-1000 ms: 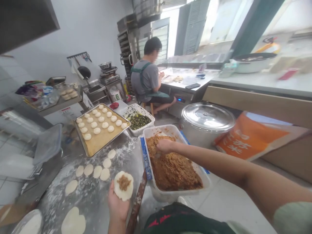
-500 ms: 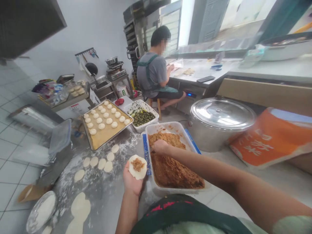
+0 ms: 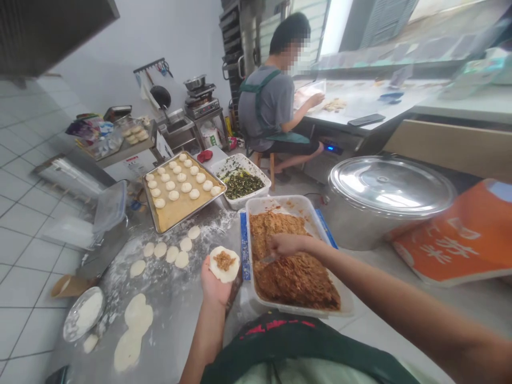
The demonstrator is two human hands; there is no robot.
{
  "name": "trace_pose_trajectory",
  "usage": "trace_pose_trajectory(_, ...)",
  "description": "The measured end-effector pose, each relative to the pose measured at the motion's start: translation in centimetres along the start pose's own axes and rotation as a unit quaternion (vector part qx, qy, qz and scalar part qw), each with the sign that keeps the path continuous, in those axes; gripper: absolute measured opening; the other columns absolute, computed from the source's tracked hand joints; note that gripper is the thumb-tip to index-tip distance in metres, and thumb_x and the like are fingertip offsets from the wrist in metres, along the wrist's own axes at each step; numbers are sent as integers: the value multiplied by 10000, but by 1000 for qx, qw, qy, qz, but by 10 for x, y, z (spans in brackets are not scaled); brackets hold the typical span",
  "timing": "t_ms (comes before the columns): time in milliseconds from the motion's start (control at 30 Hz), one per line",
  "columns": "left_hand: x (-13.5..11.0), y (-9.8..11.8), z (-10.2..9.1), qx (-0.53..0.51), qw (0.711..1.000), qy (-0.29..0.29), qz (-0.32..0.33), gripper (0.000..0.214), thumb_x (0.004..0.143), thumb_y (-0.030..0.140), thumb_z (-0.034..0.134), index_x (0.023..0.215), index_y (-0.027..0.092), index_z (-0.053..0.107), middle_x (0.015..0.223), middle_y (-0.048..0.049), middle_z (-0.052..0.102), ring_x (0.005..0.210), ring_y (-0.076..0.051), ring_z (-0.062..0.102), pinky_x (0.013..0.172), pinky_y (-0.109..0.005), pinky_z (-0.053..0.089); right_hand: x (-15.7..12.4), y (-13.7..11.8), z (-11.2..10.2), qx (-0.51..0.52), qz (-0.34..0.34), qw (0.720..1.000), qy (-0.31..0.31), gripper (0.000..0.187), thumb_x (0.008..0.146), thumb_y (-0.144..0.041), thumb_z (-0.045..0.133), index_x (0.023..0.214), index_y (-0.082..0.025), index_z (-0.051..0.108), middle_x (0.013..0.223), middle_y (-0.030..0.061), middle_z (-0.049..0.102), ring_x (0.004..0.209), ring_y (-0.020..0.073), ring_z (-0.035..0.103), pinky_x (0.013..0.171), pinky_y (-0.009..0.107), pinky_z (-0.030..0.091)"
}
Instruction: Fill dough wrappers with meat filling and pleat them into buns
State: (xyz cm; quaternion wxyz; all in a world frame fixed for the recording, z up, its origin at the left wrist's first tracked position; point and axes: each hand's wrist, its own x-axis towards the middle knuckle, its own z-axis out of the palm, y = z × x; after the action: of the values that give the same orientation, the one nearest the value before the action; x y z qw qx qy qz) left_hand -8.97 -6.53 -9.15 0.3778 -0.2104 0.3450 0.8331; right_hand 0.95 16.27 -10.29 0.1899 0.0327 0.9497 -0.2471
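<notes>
My left hand (image 3: 216, 285) cups a round dough wrapper (image 3: 216, 273) from below, with a mound of brown filling (image 3: 224, 261) at its centre. My right hand (image 3: 286, 244) is closed, low over a clear plastic tub (image 3: 348, 306) of brown minced filling (image 3: 296, 282). The pale end of a small flat spatula (image 3: 266, 260) sticks out from its fingers and touches the filling; the rest of it is hidden. Several bare dough wrappers (image 3: 182, 260) lie on the floured steel table (image 3: 172, 298) to the left.
Filled buns stand on a paper-lined tray (image 3: 172, 213). Behind lies a white tub (image 3: 256, 200) of chopped greens. A flour bowl (image 3: 84, 314) sits at lower left, overlapping dough rounds (image 3: 134, 330) nearby. Right are a lidded steel pot (image 3: 360, 229) and an orange sack (image 3: 456, 240). A co-worker (image 3: 268, 101) sits beyond.
My right hand has moved from the tub's far left part toward its middle, and the spatula end now shows. My left hand still holds the filled wrapper. The camera view has shifted slightly.
</notes>
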Motion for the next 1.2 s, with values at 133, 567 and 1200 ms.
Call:
trace_pose_trajectory(133,10,-7,10,-5,1000,8,-3,299,794,324,442,839,110,645,853,-113,652,835,-229,600,784,-395,464,-38,-2,-10,129,-26,990,54,296,816,-275,353,689,-139,583,543,-8,530,486,86,461,479,181,366)
trace_pose_trajectory(567,6,-34,61,12,993,-74,-90,530,807,523,336,812,91,644,853,-139,637,804,-243,595,768,-389,458,-55,-72,37,-10,9,929,370,522,764,-68,336,1225,-273,471,940,67,562,837,161,503,738,267,416)
trace_pose_trajectory(1200,22,2,25,31,999,6,43,436,851,390,316,788,135,664,838,-96,658,832,-220,596,780,-401,464,-58,9,11,-47,177,948,261,334,807,-136,367,1013,-242,607,885,51,625,793,151,575,670,215,389)
